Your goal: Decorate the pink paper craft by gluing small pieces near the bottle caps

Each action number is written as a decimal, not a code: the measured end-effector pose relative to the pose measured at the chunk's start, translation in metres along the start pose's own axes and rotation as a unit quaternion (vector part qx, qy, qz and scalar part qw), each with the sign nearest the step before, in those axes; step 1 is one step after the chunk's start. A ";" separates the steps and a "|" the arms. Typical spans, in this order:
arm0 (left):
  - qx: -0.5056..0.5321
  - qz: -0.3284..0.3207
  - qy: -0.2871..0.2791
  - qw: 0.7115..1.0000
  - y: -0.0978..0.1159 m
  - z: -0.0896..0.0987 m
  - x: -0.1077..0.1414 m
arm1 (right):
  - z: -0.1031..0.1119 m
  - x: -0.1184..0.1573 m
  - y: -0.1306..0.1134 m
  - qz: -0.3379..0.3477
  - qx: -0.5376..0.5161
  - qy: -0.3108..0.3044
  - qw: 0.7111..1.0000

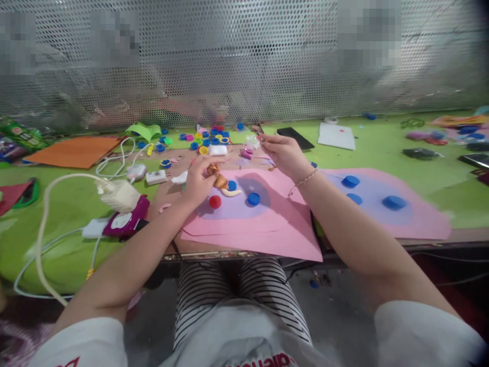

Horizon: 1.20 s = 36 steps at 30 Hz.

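Observation:
My left hand (199, 179) is closed on a crumpled golden-brown piece (220, 181) above a pink paper sheet (294, 224) with a lilac oval on it. Just below that piece lie a cream curved strip (231, 193), a red bottle cap (215, 202) and two blue caps, one of them nearer the right (253, 199). Farther back, my right hand (284, 155) has thumb and fingers pinched together beside a bit of clear plastic (252, 142). Whatever small thing sits in that pinch is too small to name. A magenta item (246, 152) lies close by.
Several coloured bottle caps (206, 137) cluster at the back. To the left are a purple power socket (128, 219) with plugs and cables, and orange paper (76, 151). A dark phone (296, 138) and another pink sheet (424, 214) with blue caps are on the right. Perforated metal (229, 61) stands behind.

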State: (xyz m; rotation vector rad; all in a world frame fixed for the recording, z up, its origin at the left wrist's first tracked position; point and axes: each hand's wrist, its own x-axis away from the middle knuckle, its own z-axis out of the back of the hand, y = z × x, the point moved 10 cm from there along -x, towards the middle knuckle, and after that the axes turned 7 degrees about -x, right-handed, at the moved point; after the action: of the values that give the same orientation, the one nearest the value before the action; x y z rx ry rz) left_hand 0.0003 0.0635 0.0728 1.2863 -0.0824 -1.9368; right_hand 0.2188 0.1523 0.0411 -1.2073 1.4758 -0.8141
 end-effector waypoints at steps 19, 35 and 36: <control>-0.030 -0.045 0.004 0.999 0.011 0.001 -0.001 | 0.021 -0.002 0.030 -0.023 0.779 -0.172 0.603; -0.029 -0.033 -0.007 0.999 0.011 0.000 0.000 | 0.008 0.002 0.024 0.036 0.769 -0.180 0.613; -0.030 -0.026 -0.011 0.999 0.010 0.000 0.000 | 0.007 0.001 0.021 0.047 0.759 -0.173 0.626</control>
State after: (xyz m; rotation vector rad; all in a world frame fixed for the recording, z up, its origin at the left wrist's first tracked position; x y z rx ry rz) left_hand 0.0067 0.0569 0.0776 1.2393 -0.0012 -1.9829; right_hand 0.2198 0.1582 0.0194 0.0922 0.1323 -1.2062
